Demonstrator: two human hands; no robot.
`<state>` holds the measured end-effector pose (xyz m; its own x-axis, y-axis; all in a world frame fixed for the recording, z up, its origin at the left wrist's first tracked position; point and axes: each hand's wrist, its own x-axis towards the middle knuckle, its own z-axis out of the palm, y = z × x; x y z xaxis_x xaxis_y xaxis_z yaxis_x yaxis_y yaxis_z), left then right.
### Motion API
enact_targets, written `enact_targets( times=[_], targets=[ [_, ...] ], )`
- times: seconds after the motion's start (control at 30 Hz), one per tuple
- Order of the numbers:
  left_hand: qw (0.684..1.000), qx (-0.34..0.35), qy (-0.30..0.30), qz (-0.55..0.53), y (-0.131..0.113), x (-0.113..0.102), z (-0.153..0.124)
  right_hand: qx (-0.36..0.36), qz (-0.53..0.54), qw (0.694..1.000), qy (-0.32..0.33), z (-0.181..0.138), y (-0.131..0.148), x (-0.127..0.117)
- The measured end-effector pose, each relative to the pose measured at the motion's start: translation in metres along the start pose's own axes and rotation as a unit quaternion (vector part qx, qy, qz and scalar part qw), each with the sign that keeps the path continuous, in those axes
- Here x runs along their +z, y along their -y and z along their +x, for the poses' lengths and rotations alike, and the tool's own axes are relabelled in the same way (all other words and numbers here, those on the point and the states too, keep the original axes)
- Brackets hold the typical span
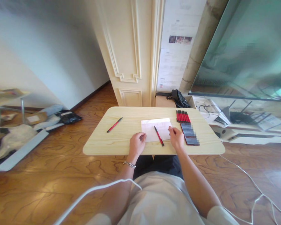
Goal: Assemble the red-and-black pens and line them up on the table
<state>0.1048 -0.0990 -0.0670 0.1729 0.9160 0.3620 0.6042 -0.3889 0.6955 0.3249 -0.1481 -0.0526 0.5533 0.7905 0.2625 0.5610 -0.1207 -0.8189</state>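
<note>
A white sheet of paper (148,127) lies on the pale wooden tabletop (103,142) in front of me. My left hand (137,144) is closed at its left edge, fingertips pinched together on the paper. At the opposite edge my right hand (177,138) pinches the paper between thumb and fingers. A red pen with a black tip (159,136) lies slantwise across the sheet, between my hands and touched by neither. Just right of my right hand lies a dark phone (189,133), partly blurred by pixels.
Another red-and-black pen (114,125) lies at the table's left. Several more pens (183,116) are lined up side by side behind the phone. A white cable (96,188) crosses in front of my left forearm. A black bag (179,99) sits beyond the table's back edge.
</note>
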Motion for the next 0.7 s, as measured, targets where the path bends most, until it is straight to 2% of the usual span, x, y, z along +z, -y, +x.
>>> enact_targets(
  times=[0.17,0.5,0.6,0.7],
  targets=[
    [0.998,-0.029,-0.018,-0.044,0.002,-0.003,-0.003,0.031,0.066,0.996,-0.043,0.003,-0.012,0.000],
    [0.998,-0.035,-0.025,-0.045,0.001,-0.003,-0.008,0.010,0.033,0.999,-0.039,-0.001,-0.006,-0.004],
    [0.998,-0.031,-0.022,-0.043,0.001,-0.003,-0.007,-0.016,-0.011,1.000,-0.004,0.002,0.003,-0.002],
    [0.998,-0.025,-0.027,-0.043,0.000,-0.003,-0.007,-0.056,-0.102,0.990,0.075,0.013,0.015,0.006]
  ],
)
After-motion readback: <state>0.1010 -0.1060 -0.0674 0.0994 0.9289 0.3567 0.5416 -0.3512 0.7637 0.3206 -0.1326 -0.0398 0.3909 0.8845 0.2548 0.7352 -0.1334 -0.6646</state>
